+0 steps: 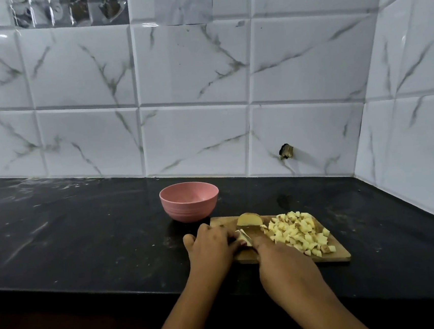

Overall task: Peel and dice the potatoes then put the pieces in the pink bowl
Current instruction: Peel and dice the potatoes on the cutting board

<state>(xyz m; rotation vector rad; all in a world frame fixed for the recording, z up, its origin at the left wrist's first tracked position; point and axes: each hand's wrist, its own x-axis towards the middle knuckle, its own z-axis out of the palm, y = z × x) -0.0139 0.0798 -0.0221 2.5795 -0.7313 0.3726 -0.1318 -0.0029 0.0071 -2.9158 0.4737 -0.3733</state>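
A wooden cutting board [337, 255] lies on the black counter. A heap of diced potato [298, 232] covers its right half. A potato half [249, 220] with skin on sits at the board's far left. My left hand [212, 247] holds a small potato piece [240, 237] down on the board. My right hand [282, 260] grips a knife whose blade [247, 234] rests on that piece; the handle is hidden in my fist. The pink bowl [189, 201] stands empty just behind the board's left corner.
The black counter [85, 238] runs left and right, with its front edge near my forearms. White marble-look tiled walls close off the back and the right side. A small hole [286, 151] shows in the back wall.
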